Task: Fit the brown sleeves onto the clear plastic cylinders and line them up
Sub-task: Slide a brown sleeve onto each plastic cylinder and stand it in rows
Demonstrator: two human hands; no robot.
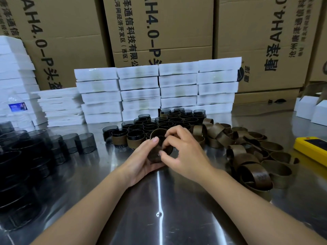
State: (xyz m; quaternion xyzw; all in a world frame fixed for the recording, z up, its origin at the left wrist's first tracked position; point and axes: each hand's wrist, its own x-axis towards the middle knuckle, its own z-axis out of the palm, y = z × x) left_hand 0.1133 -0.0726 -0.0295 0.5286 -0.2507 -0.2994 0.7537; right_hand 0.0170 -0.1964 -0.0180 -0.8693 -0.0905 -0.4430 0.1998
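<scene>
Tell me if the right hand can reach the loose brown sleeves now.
Probably yes: the loose sleeves lie just right of the right hand, nothing between, though it pinches the held sleeve.

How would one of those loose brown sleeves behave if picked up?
Probably light and bendy: the brown sleeves are thin open bands, some squashed out of round. Ones lying on edge might roll if nudged. Likely not fragile, since they sit heaped carelessly.
</scene>
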